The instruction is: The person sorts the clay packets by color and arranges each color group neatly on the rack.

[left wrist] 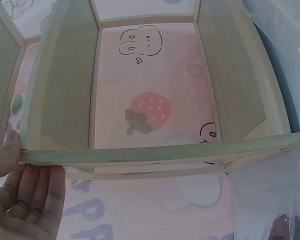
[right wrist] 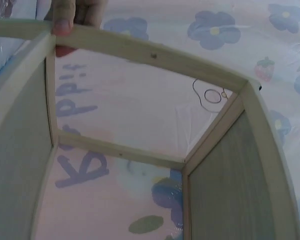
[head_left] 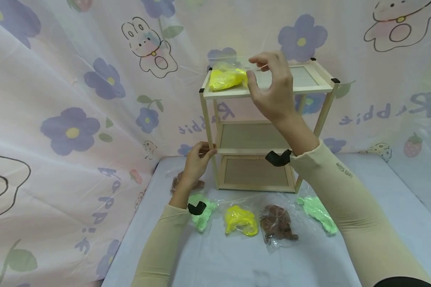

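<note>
A three-tier wooden shelf rack (head_left: 258, 151) with black corner caps stands upright. My left hand (head_left: 195, 161) pinches its front left post at the middle shelf; in the left wrist view the thumb is on one side of the post (left wrist: 155, 156) and the fingers on the other. On the top shelf, at its left end, sits a clear bag of something yellow (head_left: 226, 77). Beside that bag my right hand (head_left: 274, 85) is raised, thumb and fingers apart and bent, nothing seen between them. Whether the thumb touches the bag I cannot tell.
In front of the rack lie clear bags holding a green item (head_left: 202, 217), a yellow item (head_left: 240, 220), a brown item (head_left: 277, 223) and another green item (head_left: 317, 213). Another brown bag (head_left: 197, 184) lies partly behind my left wrist. A printed curtain (head_left: 129, 99) hangs behind.
</note>
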Available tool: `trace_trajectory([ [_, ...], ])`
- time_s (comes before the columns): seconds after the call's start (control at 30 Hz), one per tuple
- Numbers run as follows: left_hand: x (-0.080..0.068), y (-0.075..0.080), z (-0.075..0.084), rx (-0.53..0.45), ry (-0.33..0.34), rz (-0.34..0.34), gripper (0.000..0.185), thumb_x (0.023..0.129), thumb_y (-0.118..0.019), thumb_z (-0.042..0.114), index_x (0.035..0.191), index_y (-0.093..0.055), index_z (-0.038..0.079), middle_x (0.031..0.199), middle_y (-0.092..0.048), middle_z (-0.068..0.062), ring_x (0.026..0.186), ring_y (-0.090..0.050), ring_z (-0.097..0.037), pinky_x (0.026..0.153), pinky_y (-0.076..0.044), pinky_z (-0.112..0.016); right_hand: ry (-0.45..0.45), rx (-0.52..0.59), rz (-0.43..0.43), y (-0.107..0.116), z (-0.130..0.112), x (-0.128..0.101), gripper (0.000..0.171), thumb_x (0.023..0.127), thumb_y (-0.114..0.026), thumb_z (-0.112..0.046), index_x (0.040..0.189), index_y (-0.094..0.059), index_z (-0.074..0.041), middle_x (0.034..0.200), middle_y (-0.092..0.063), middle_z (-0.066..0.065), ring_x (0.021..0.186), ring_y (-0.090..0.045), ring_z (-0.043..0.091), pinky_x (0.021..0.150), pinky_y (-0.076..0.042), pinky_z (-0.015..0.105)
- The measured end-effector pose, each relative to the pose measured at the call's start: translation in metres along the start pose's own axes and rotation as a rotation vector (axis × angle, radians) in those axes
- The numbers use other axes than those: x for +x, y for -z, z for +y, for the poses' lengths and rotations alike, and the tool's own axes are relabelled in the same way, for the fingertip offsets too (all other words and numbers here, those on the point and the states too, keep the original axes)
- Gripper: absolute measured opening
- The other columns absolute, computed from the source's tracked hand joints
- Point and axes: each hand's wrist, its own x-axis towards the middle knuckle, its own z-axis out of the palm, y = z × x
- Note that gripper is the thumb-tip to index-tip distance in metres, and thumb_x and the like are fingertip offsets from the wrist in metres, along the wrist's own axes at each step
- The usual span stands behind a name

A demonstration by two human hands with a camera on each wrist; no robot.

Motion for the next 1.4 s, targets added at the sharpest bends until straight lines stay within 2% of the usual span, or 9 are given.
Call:
trace_trajectory([
  [0.1,0.0,-0.001,0.0,0.002,0.009,-0.003,0.03,0.103,-0.073,0.024,0.125,-0.07,0.005,0.116,-0.072,-0.01,0.11,-0.067,-0.026,0.104,-0.058,-0.042,0.01,0.041,0.066,0.002,-0.005,-0.009,0.024,0.097,-0.07,-0.007,0.118,-0.072,0.005,0.118,-0.066,0.022,0.109,-0.06,0.032,0.098,-0.051,0.033],
  [0.2,-0.001,-0.001,-0.001,0.0,0.014,-0.008,0.03,0.103,-0.073,0.024,0.126,-0.07,0.005,0.118,-0.072,-0.01,0.111,-0.067,-0.027,0.106,-0.058,-0.042,0.046,0.057,0.096,0.006,-0.009,-0.02,0.025,0.095,-0.071,-0.007,0.117,-0.072,0.006,0.116,-0.067,0.023,0.108,-0.061,0.034,0.095,-0.052,0.033],
  [0.47,0.0,-0.001,-0.001,0.002,0.008,-0.006,0.03,0.103,-0.073,0.023,0.126,-0.069,0.004,0.118,-0.073,-0.011,0.112,-0.068,-0.028,0.105,-0.058,-0.041,0.066,0.088,0.105,0.017,-0.016,-0.052,0.026,0.094,-0.072,-0.012,0.113,-0.073,0.005,0.111,-0.069,0.023,0.103,-0.063,0.037,0.092,-0.051,0.031],
  [0.63,-0.001,0.0,-0.002,0.003,0.012,-0.003,0.03,0.104,-0.073,0.024,0.126,-0.07,0.004,0.118,-0.072,-0.011,0.111,-0.067,-0.028,0.105,-0.057,-0.043,0.051,0.093,0.066,0.024,-0.021,-0.077,0.026,0.094,-0.072,-0.011,0.114,-0.072,0.006,0.109,-0.07,0.023,0.1,-0.063,0.036,0.093,-0.051,0.029],
  [0.83,0.0,0.0,-0.003,0.012,-0.004,-0.008,0.03,0.104,-0.073,0.023,0.126,-0.07,0.003,0.118,-0.072,-0.012,0.11,-0.068,-0.028,0.104,-0.058,-0.044,-0.037,0.177,-0.008,0.034,-0.021,-0.112,0.027,0.093,-0.072,-0.006,0.115,-0.071,0.009,0.11,-0.069,0.024,0.1,-0.062,0.025,0.094,-0.051,0.027],
  [0.97,0.001,0.0,-0.002,0.012,-0.003,-0.014,0.031,0.104,-0.072,0.023,0.127,-0.069,0.003,0.119,-0.072,-0.012,0.111,-0.067,-0.028,0.104,-0.058,-0.043,-0.086,0.215,-0.062,0.042,-0.019,-0.134,0.027,0.091,-0.073,0.003,0.116,-0.07,0.011,0.113,-0.069,0.025,0.102,-0.061,0.023,0.095,-0.052,0.027],
  [1.2,0.0,0.001,-0.001,0.007,0.019,-0.013,0.033,0.104,-0.072,0.025,0.127,-0.069,0.003,0.119,-0.072,-0.013,0.113,-0.067,-0.029,0.106,-0.058,-0.042,-0.144,0.159,-0.143,0.053,-0.019,-0.167,0.034,0.085,-0.076,0.013,0.118,-0.071,0.005,0.113,-0.071,0.02,0.099,-0.063,0.026,0.094,-0.051,0.024],
  [1.4,0.0,0.0,-0.001,0.005,0.01,-0.011,0.032,0.104,-0.073,0.025,0.126,-0.07,0.002,0.119,-0.071,-0.013,0.112,-0.068,-0.029,0.105,-0.058,-0.042,-0.205,0.115,-0.233,0.061,-0.021,-0.193,0.037,0.088,-0.077,0.011,0.123,-0.07,0.004,0.116,-0.07,0.016,0.102,-0.062,0.025,0.096,-0.05,0.021],
])
